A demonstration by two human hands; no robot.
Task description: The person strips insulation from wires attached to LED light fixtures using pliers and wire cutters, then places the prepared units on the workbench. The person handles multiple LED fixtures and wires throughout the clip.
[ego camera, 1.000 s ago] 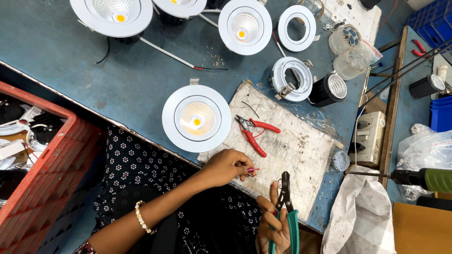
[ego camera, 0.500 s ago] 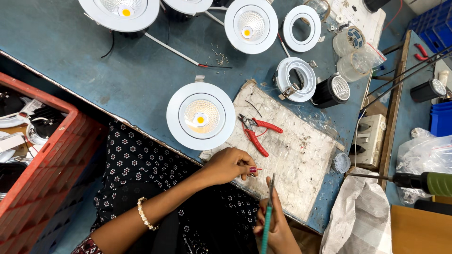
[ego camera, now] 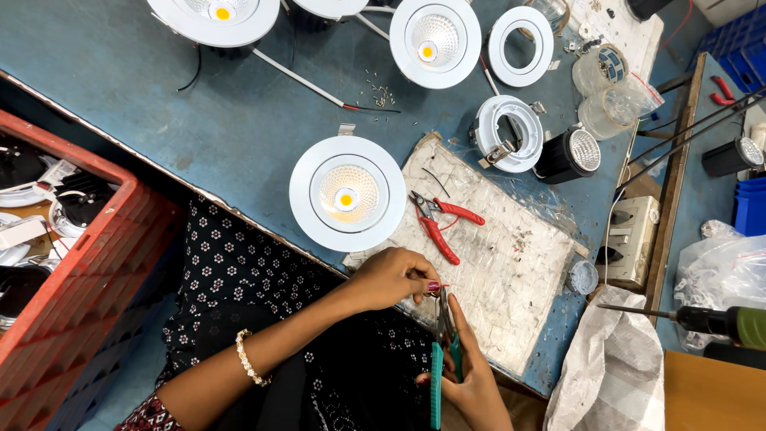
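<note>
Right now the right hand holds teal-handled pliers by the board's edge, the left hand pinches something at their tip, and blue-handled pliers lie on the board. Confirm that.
Wrong on one point: the head view shows the pliers lying on the board are red-handled, not blue. The right hand does hold teal-handled pliers, with the left hand pinching at their tip.

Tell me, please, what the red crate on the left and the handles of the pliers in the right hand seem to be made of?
The red crate looks like moulded plastic: uniform colour, ribbed walls, dull sheen. The pliers in the right hand have teal handles, probably soft plastic or rubber sleeves with a smooth matte look, over dark metal, likely steel, judging by the grey jaws.
</note>
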